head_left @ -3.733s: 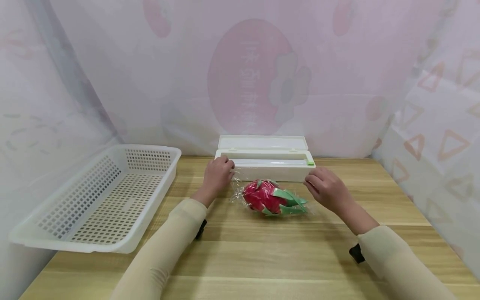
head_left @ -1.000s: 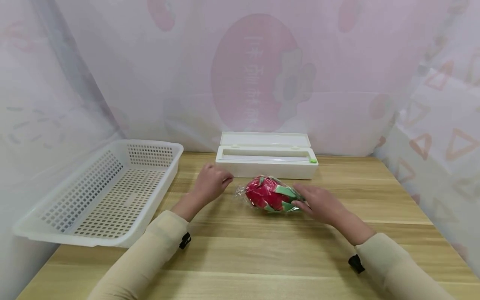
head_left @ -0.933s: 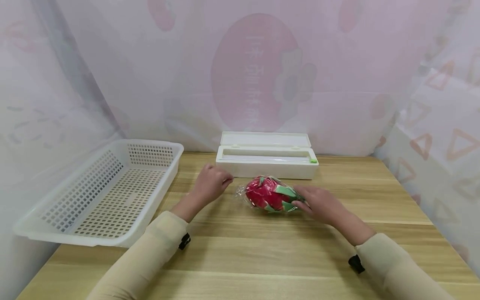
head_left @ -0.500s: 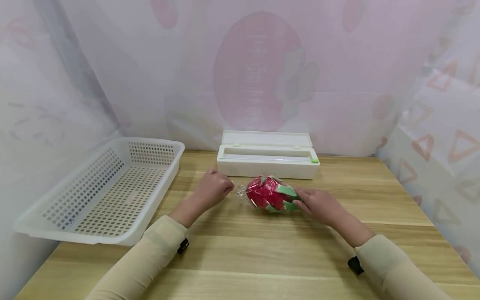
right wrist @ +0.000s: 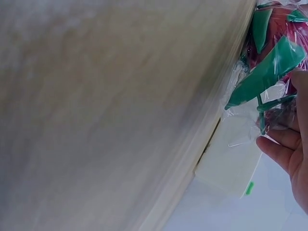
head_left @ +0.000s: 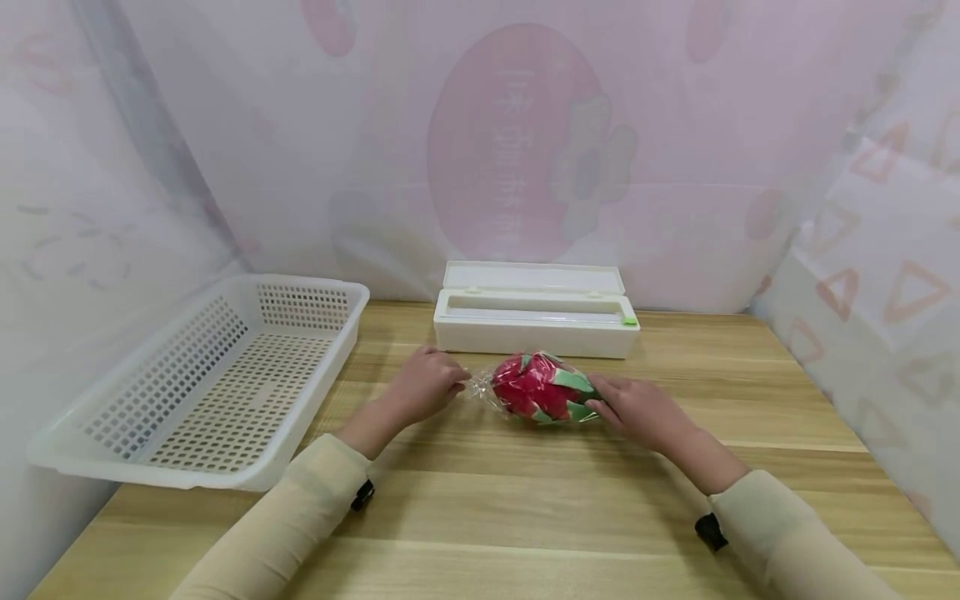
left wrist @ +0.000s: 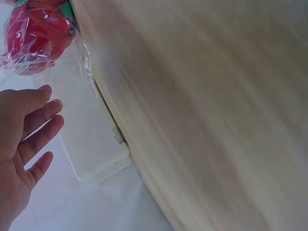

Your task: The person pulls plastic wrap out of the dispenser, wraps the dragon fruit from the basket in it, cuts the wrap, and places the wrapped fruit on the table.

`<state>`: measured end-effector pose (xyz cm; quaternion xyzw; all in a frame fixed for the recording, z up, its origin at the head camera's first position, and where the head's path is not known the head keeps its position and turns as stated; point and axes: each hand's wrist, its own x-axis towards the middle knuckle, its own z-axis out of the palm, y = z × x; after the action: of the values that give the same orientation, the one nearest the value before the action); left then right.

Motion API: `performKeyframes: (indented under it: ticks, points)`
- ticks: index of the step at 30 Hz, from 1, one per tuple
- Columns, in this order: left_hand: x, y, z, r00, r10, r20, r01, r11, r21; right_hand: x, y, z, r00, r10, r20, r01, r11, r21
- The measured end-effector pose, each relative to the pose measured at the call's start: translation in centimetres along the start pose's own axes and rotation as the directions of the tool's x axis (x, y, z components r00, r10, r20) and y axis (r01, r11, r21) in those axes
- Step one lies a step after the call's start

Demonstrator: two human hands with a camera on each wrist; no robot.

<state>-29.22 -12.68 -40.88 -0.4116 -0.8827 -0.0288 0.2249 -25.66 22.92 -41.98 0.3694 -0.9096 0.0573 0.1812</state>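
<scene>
A red dragon fruit (head_left: 531, 387) with green leaf tips lies on the table in front of a white box, wrapped in clear cling film (head_left: 480, 387). The film's loose left end reaches toward my left hand (head_left: 426, 385), whose fingertips are right at it in the head view. In the left wrist view, that hand's fingers (left wrist: 45, 132) are loosely bent and apart, just below the film-covered fruit. My right hand (head_left: 637, 408) holds the fruit's leafy right end, thumb on the near side. In the right wrist view, its fingers (right wrist: 279, 151) lie behind the green leaves and film.
The white cling film box (head_left: 536, 337) stands at the back with its lid raised, a film roll inside and a green slider (head_left: 628, 321) at its right end. A white perforated basket (head_left: 225, 392) stands at the left. Printed cloth walls enclose the wooden table (head_left: 540, 508).
My left hand came back from the box's front left corner to the film's left end. My right hand moved left and down onto the fruit's leafy end. Lately, the loose film spread slightly leftward.
</scene>
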Motion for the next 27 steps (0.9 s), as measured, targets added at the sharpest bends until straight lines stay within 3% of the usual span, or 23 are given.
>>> performKeyframes:
  ticks: [10, 14, 17, 20, 24, 27]
  points:
    - [0.1, 0.2, -1.7, 0.993, -0.048, -0.112, 0.040, 0.997, -0.067, -0.3, 0.2, -0.5, 1.000, 0.001, -0.015, -0.001, 1.000, 0.026]
    - [0.4, 0.4, -2.1, 0.986, -0.108, -0.128, 0.091, 0.986, -0.137, -0.3, 0.2, -0.8, 0.999, 0.017, -0.029, -0.015, 0.999, 0.049]
    - [0.7, 0.7, -2.4, 0.980, -0.190, -0.061, 0.170, 0.956, -0.237, -0.3, 0.2, -1.0, 0.999, 0.021, -0.045, -0.018, 0.998, 0.065]
    - [1.1, 0.9, -2.5, 0.965, -0.251, 0.074, 0.261, 0.900, -0.349, -0.4, 0.2, -1.1, 0.998, 0.017, -0.063, -0.012, 0.997, 0.071]
    - [1.4, 0.9, -2.1, 0.929, -0.262, 0.262, 0.356, 0.827, -0.436, -0.4, 0.2, -1.0, 0.998, 0.020, -0.054, -0.016, 0.996, 0.085]
    - [1.5, 0.8, -1.5, 0.902, -0.256, 0.348, 0.403, 0.789, -0.464, -0.3, 0.1, -0.9, 0.999, 0.043, -0.001, -0.043, 0.994, 0.102]
